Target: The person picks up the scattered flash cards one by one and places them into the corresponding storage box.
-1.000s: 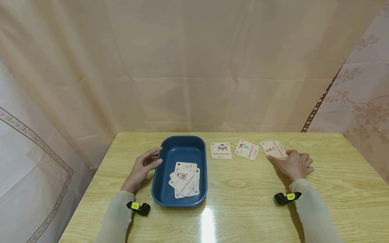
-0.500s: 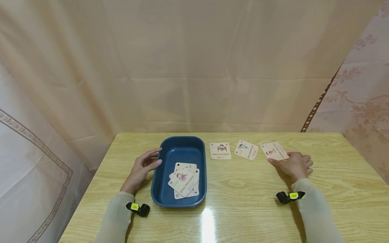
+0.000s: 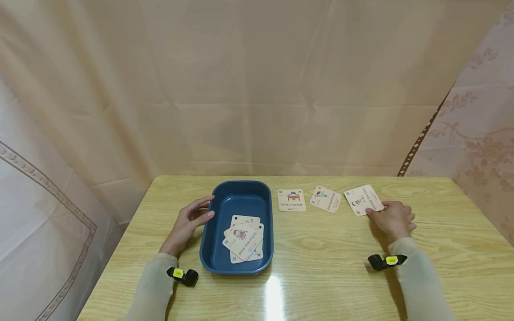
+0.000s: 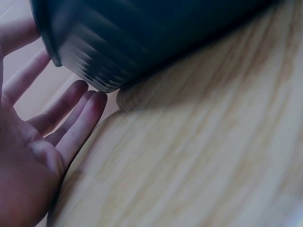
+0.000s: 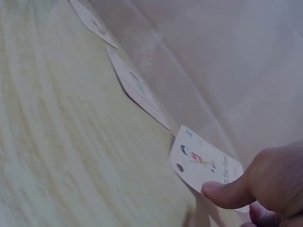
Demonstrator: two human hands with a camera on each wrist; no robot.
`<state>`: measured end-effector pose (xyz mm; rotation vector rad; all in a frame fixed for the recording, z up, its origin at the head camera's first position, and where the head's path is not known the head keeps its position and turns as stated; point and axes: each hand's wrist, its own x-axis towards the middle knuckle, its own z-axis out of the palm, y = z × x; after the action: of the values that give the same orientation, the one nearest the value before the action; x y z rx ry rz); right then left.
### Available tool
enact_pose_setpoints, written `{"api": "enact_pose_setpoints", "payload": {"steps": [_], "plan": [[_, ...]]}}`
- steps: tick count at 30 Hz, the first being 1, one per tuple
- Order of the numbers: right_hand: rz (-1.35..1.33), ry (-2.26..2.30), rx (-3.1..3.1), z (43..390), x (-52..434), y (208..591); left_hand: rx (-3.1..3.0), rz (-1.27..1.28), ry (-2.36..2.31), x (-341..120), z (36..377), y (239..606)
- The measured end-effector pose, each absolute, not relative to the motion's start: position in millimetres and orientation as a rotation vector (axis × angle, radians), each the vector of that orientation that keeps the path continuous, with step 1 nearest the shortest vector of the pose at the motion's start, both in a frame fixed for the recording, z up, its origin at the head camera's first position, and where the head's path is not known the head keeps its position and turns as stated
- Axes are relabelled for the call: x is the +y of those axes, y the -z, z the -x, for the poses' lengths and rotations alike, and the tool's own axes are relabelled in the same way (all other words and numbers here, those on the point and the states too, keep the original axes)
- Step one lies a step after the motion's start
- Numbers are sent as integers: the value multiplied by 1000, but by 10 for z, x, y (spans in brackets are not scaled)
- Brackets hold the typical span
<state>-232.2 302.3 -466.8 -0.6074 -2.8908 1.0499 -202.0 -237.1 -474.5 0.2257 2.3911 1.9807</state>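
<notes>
- At the right hand (image 3: 392,219), thumb and fingers (image 5: 226,194) pinch the near edge of a card (image 3: 363,199); the thumb lies on the card's face, and the card's far end looks tilted up off the tabletop (image 3: 321,249).
- Beside the held card, on its left, a second card (image 3: 325,199) lies flat and askew; further left a third card (image 3: 292,199), printed "take a break", lies flat just right of the tray.
- At the left hand (image 3: 188,221), the fingers (image 4: 78,127) are loosely straight and slightly apart, holding nothing; the fingertips rest at the outer left wall of the blue tray (image 3: 209,236), the palm turned toward it.
- Inside the tray, a small loose stack of cards (image 3: 243,239) lies on the floor toward the near end; the top one reads "play the violin".
- Each wrist carries a black band with a yellow tag.
- Behind the tabletop hangs a beige curtain (image 3: 257,89).
</notes>
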Motion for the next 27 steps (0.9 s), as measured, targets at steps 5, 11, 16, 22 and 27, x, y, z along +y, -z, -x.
{"api": "enact_pose_setpoints", "payload": {"steps": [5, 11, 16, 22, 27], "plan": [[495, -1118, -2901, 2297, 3106, 4617, 2394, -227, -1976, -2373, 2023, 4743], [257, -1299, -2946, 2291, 3172, 4516, 2393, -230, -1981, -2374, 2018, 4740], [208, -1300, -2936, 2278, 3155, 4482, 2397, -229, -1983, -2375, 2015, 4742], [281, -1222, -2853, 2253, 3140, 4463, 2401, -222, -1978, -2371, 2016, 4742], [325, -1197, -2811, 2256, 3126, 4467, 2392, -229, -1987, -2367, 2014, 4740]]}}
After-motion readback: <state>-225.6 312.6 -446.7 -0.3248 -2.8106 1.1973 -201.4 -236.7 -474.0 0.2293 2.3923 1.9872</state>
